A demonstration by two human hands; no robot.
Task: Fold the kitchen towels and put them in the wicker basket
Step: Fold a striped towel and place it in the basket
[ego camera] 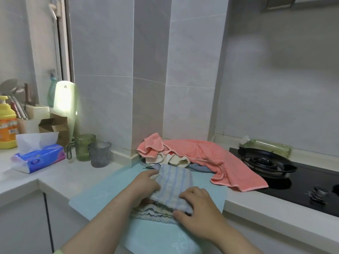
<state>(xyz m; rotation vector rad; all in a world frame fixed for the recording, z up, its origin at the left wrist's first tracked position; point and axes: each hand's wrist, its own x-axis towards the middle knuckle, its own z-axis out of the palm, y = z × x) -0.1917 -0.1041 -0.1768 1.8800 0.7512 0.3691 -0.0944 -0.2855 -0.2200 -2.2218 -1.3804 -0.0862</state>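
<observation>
- Head view, far left: a tissue pack (pixel 38 158) is being seen on the counter, well apart from the work.
- A pale blue mat (pixel 110 191) is being used as the folding surface, near the counter's front edge.
- The striped towel (pixel 176 180) is being pinched at its far-left edge by the left hand (pixel 146 182), with the thumb on top and the fingers curled into the cloth.
- A clean fold is, by judgement, being helped if both edges are being drawn level and the crease is being pressed flat before the cloth is being let go.
- The towel is being shown as thin and soft, white with blue lines, rumpled at the near hem. It is being folded partly over a folded stack (pixel 154 212) with wavy coloured edges.
- Its near-right edge is being gripped by the right hand (pixel 200 211), fingers curled over it.
- A cream towel (pixel 176 160) and a pink towel (pixel 220 162) are being seen heaped behind, unfolded, the pink end lying on the edge of the black hob (pixel 293 182).
- The wicker basket is not being shown, so its place cannot be told.
</observation>
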